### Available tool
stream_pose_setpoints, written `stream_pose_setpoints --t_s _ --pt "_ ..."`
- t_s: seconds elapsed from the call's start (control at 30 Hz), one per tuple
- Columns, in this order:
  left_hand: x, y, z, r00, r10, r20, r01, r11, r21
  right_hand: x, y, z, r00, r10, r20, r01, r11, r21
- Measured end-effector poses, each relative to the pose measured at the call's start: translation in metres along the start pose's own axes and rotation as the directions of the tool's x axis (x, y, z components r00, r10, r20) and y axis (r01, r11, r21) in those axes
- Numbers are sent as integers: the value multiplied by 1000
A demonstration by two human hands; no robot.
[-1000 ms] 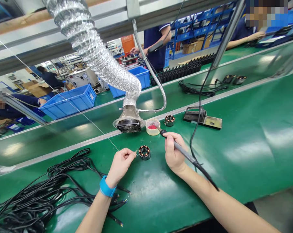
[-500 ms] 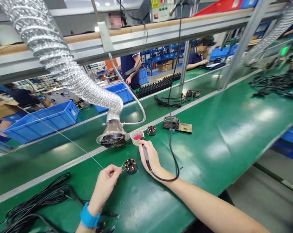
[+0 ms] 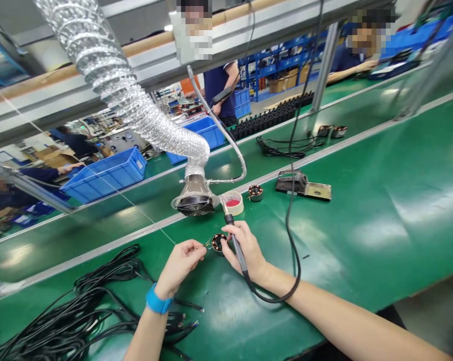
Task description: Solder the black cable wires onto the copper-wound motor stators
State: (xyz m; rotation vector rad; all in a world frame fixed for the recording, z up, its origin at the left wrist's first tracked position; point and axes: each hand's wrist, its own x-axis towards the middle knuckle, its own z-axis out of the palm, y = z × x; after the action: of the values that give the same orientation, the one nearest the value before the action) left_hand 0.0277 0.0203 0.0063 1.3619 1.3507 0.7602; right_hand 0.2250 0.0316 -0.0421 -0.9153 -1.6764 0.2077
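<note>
My left hand (image 3: 183,263) is pinched closed around thin wires (image 3: 207,244) at the near side of a ring-shaped motor stator (image 3: 216,243) with copper windings. My right hand (image 3: 251,255) grips a soldering iron (image 3: 240,253) with a grey handle. Its metal tip points away from me, just in front of a small white tub (image 3: 238,204) holding something red. Right-hand fingers reach down to the stator's right side and partly cover it; whether they touch it is hard to see. A second stator (image 3: 255,193) stands right of the tub.
A fume extractor hood (image 3: 196,198) hangs behind my hands on a silver duct (image 3: 147,113). Black cables (image 3: 87,311) lie at left. An iron stand (image 3: 292,183) sits at right. A blue crate (image 3: 106,175) and co-workers are beyond the rail.
The view has shifted. My right hand has drawn back from the tub toward the stator, and the iron's tip now shows. My left hand keeps its pinch beside the stator.
</note>
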Motion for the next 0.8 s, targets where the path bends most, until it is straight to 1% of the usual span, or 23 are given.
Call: stream_pose_setpoints --t_s 0.13,0.23,0.37,0.53,0.7,0.8 --pt "1 0 -8 1000 2 2 -2 999 -54 -1 -2 3 996 4 88 -5 1000 15" --pt "1 0 -8 1000 0 -7 -1 996 -84 -2 -2 4 994 -4 111 3 1000 3" --pt "2 -1 -5 999 -14 -35 9 992 -126 -2 0 5 992 -40 116 42 999 -15" --pt "5 -6 2 996 -46 -82 32 986 -165 -3 1 8 986 -57 155 54 998 23" --pt "7 -9 10 991 -41 -126 26 992 -124 -3 0 8 984 -57 168 50 998 43" --pt "8 -11 12 988 -37 -151 22 995 -100 -3 0 9 984 -47 174 38 998 53"
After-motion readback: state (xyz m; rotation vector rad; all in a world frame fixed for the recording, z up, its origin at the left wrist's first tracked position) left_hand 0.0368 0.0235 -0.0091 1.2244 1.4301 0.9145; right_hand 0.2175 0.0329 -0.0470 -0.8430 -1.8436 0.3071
